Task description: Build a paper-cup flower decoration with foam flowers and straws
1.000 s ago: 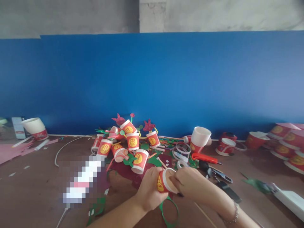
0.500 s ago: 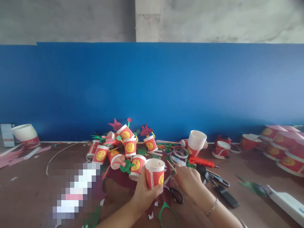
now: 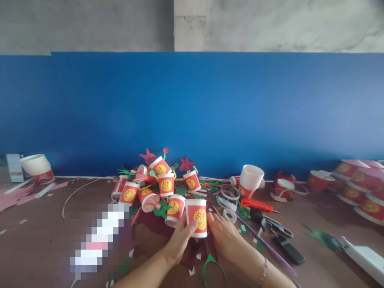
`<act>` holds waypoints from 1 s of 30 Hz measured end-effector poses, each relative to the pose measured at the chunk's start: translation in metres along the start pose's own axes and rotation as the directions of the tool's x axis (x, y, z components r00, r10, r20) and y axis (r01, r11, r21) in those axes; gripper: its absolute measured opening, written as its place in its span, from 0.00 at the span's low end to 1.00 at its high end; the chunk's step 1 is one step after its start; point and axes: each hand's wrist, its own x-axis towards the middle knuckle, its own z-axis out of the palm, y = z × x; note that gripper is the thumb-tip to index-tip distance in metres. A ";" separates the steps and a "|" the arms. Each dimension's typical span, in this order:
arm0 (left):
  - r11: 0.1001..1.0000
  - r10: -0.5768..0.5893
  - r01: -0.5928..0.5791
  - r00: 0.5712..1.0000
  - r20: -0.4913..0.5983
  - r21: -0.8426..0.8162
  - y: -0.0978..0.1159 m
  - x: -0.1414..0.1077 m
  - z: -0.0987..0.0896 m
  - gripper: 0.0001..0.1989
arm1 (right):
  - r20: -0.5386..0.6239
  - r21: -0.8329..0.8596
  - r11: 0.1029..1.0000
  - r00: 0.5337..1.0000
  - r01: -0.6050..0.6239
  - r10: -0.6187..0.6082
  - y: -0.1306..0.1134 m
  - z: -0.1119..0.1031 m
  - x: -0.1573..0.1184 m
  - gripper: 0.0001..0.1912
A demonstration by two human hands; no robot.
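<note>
My left hand point(image 3: 180, 241) is wrapped round a red and white paper cup point(image 3: 196, 218) with a yellow round emblem, thumb across its front. The cup stands nearly upright, its rim level with my eye line, so its inside is hidden. My right hand point(image 3: 225, 236) is closed close to the cup's right side, fingertips by its wall; I cannot tell whether they touch it. A thin wooden stick point(image 3: 215, 209) pokes up from its fingers. Just behind the cup sits a pile of decorated cups point(image 3: 166, 184) with green and dark pink paper pieces.
A white tape roll point(image 3: 229, 216), a purple stick point(image 3: 268, 247), an orange cutter point(image 3: 257, 205) and a black key fob point(image 3: 289, 249) lie to the right. Stacked cups point(image 3: 251, 180) stand behind. A hot glue gun point(image 3: 360, 256) rests far right. A green paper ring point(image 3: 204, 276) lies in front.
The cup has turned, bringing its emblem to the front, and its mouth no longer shows. My right hand has moved left to the cup, covering the scissors. The purple stick has come into view.
</note>
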 end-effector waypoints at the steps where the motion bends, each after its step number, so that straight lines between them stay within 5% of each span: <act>1: 1.000 -0.002 0.002 1.000 -0.009 -0.015 0.002 0.000 0.000 0.24 | -0.039 0.008 1.000 0.999 -0.014 0.014 0.002 0.002 0.001 0.22; 8: 1.000 0.006 -0.005 0.986 -0.166 0.004 0.021 0.003 0.012 0.24 | -0.329 0.278 0.953 0.944 0.117 -0.021 0.026 0.022 0.010 0.23; 11: 0.997 0.024 -0.042 0.968 -0.250 -0.065 0.032 0.011 0.025 0.20 | -0.496 0.466 0.876 0.856 0.120 0.147 0.026 0.023 0.011 0.13; 14: 0.972 -0.029 -0.034 0.964 -0.264 -0.231 0.039 0.025 0.036 0.15 | -0.522 0.628 0.775 0.780 0.076 0.347 0.015 0.016 0.009 0.12; 19: 0.923 -0.153 0.028 0.942 -0.299 -0.384 0.033 0.047 0.035 0.15 | -0.475 0.639 0.757 0.844 0.135 0.250 -0.005 0.012 -0.002 0.16; 23: 0.948 -0.154 0.052 0.938 -0.310 -0.314 0.022 0.053 0.030 0.19 | -0.498 0.563 0.808 0.851 0.174 0.164 -0.008 0.021 -0.009 0.17; 30: 0.944 -0.189 0.090 0.937 -0.294 -0.319 0.010 0.048 0.044 0.20 | -0.435 0.655 0.741 0.875 0.145 0.213 -0.007 0.030 -0.008 0.20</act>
